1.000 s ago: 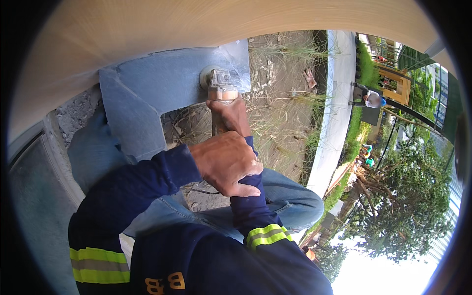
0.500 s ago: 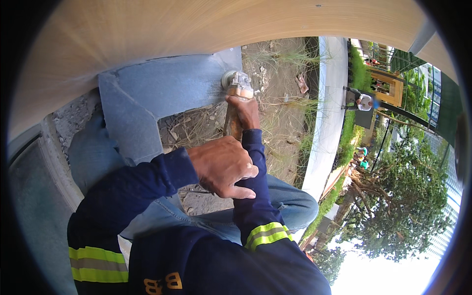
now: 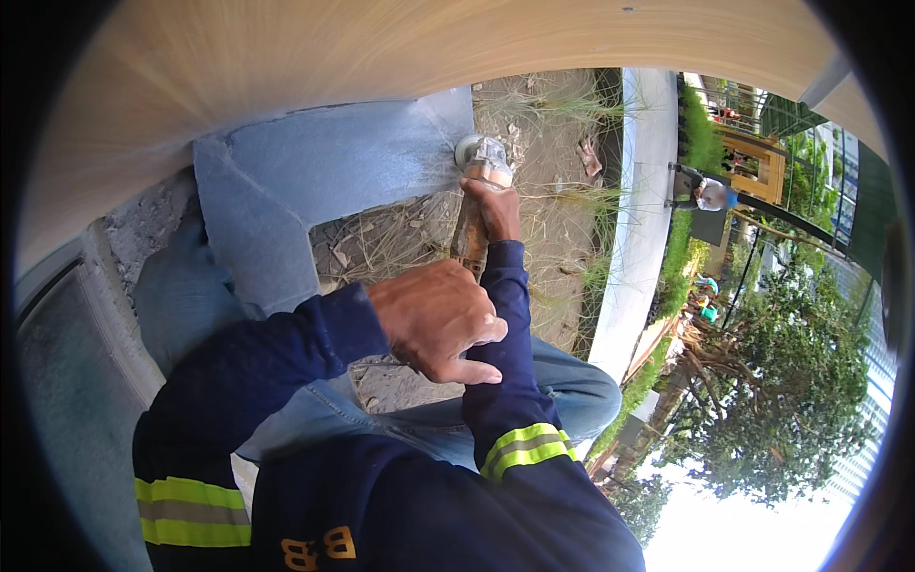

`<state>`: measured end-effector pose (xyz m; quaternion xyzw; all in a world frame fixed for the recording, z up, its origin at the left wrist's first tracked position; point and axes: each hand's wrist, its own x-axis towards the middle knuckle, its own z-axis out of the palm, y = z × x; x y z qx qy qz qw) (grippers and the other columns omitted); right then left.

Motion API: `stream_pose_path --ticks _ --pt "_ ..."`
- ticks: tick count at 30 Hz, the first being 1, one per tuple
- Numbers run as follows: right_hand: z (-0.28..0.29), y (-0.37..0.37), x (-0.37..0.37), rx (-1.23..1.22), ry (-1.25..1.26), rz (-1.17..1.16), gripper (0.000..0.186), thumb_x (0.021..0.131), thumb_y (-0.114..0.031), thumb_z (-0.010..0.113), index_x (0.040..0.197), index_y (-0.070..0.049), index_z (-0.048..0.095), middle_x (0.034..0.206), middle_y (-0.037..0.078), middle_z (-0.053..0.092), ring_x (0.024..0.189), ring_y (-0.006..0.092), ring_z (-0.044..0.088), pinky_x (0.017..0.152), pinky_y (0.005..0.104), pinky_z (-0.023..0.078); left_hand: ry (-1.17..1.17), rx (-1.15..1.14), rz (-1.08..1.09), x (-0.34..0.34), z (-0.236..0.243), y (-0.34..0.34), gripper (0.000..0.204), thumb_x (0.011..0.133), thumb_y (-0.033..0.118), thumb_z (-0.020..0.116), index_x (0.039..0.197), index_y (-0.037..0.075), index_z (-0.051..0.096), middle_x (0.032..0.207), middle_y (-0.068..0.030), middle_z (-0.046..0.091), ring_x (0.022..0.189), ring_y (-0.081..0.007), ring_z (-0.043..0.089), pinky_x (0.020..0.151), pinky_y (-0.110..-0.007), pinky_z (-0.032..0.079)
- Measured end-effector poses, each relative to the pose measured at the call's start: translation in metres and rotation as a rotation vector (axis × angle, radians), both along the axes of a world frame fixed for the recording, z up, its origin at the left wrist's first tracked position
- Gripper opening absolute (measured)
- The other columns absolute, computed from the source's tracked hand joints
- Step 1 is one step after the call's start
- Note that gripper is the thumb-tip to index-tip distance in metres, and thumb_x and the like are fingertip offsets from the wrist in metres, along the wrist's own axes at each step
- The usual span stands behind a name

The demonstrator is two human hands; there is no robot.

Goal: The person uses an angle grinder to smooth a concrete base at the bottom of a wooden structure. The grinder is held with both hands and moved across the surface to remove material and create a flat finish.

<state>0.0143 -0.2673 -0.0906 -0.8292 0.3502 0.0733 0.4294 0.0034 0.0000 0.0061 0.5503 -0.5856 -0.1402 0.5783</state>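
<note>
My right hand (image 3: 491, 205) is wrapped round the body of a dusty angle grinder (image 3: 488, 162), whose round disc lies at the right edge of a blue-grey stone slab (image 3: 324, 153). My left hand (image 3: 434, 319) is curled over the grinder's rear end, thumb stretched out against my right sleeve; its fingertips are hidden underneath. The slab has pale cracks or seams and runs down the left as a narrower piece beside my knee.
A curved beige panel (image 3: 457, 33) spans the top; grey glass (image 3: 76, 381) is at left. Dry soil with grass (image 3: 543, 248) borders the slab, then a pale concrete strip (image 3: 643, 143). A person (image 3: 701, 191) in a blue helmet is beyond it, with trees and railings.
The grinder and my right hand have moved right along the slab to its edge, most of it between the first two frames. My left hand has shifted slightly.
</note>
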Motion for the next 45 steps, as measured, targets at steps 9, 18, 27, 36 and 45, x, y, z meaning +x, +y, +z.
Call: stream_pose_path --ticks 9,18,27,36,45 --pt "-0.002 0.07 -0.012 0.118 -0.027 0.141 0.043 0.076 -0.02 0.088 0.109 0.001 0.069 0.094 0.006 0.073 0.079 0.0145 0.065 0.072 0.032 0.054 0.001 0.014 0.025 -0.004 -0.013 -0.005 0.047 0.087 0.048 0.075 0.073 0.006 0.062 0.063 -0.01 0.06 0.061 -0.0336 0.065 0.057 -0.045 0.049" --pt "0.003 0.032 -0.004 0.087 -0.011 0.014 0.036 0.078 -0.024 0.086 0.103 0.0 0.076 0.091 0.006 0.074 0.076 0.0148 0.067 0.068 0.0314 0.054 -0.001 -0.009 0.015 -0.003 -0.007 -0.003 0.048 0.088 0.048 0.074 0.069 0.007 0.058 0.062 -0.0095 0.059 0.06 -0.033 0.064 0.056 -0.045 0.048" --pt "0.015 0.065 -0.005 0.117 -0.012 0.125 0.049 0.075 -0.024 0.084 0.111 0.005 0.067 0.096 0.012 0.074 0.082 0.0195 0.068 0.073 0.0341 0.054 0.009 -0.018 0.028 -0.004 -0.013 -0.004 0.047 0.087 0.047 0.075 0.071 0.005 0.061 0.063 -0.0101 0.06 0.06 -0.0335 0.064 0.056 -0.045 0.049" --pt "0.002 0.079 -0.035 0.107 0.007 0.123 0.053 0.074 -0.024 0.084 0.114 0.004 0.063 0.099 0.014 0.072 0.088 0.0229 0.069 0.079 0.0364 0.055 0.026 0.008 0.021 -0.003 -0.012 0.002 0.047 0.087 0.047 0.075 0.072 0.005 0.061 0.064 -0.0103 0.061 0.063 -0.034 0.065 0.058 -0.046 0.049" --pt "0.008 -0.009 -0.018 -0.071 0.02 -0.011 0.043 0.076 -0.028 0.085 0.107 0.0 0.073 0.094 0.007 0.074 0.079 0.016 0.067 0.071 0.0326 0.054 -0.014 0.018 -0.01 0.0 -0.004 -0.005 0.047 0.087 0.048 0.075 0.071 0.005 0.061 0.064 -0.0107 0.061 0.063 -0.0335 0.065 0.057 -0.045 0.049"
